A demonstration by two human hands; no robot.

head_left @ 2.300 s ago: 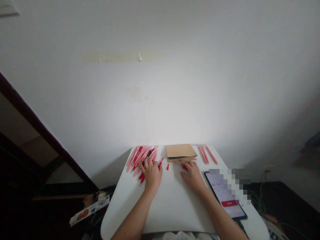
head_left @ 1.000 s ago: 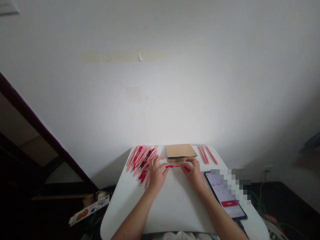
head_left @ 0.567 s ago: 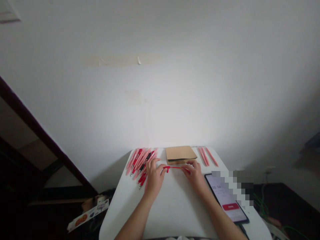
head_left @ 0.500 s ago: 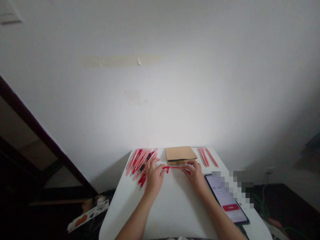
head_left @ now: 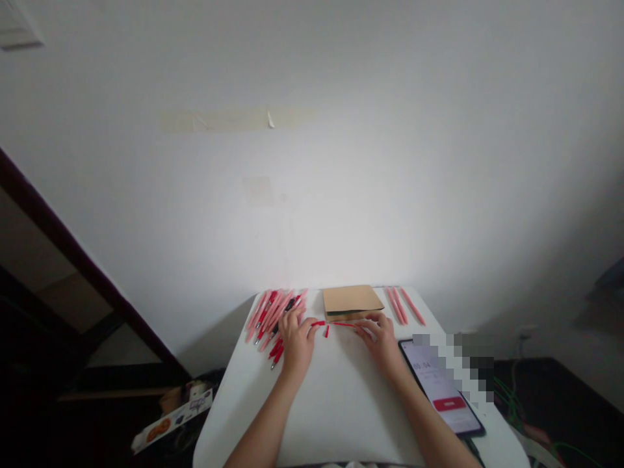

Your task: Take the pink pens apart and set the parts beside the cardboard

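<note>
Between finger and thumb, my left hand (head_left: 297,335) pinches a short red pen piece (head_left: 318,323), beside the pile of pens. My right hand (head_left: 380,335) pinches a thin red pen piece (head_left: 344,324) that points left toward the other one. A narrow gap seems to part their ends. Just below this gap is a small red piece (head_left: 326,331); whether it rests on the table or hangs is unclear. Pink, red and black pens (head_left: 273,312) lie heaped at the far left, partly hidden by my left hand.
At the white table's (head_left: 341,416) back edge lies a brown cardboard folder or notebook (head_left: 351,299). Three pink pens (head_left: 398,307) are to its right. A phone (head_left: 441,390) showing a timer lies by my right forearm. The wall (head_left: 341,162) stands directly behind.
The red pen pieces, which looked joined in one line, now show a gap between them. My left hand has shifted slightly left; my right hand has barely moved.
</note>
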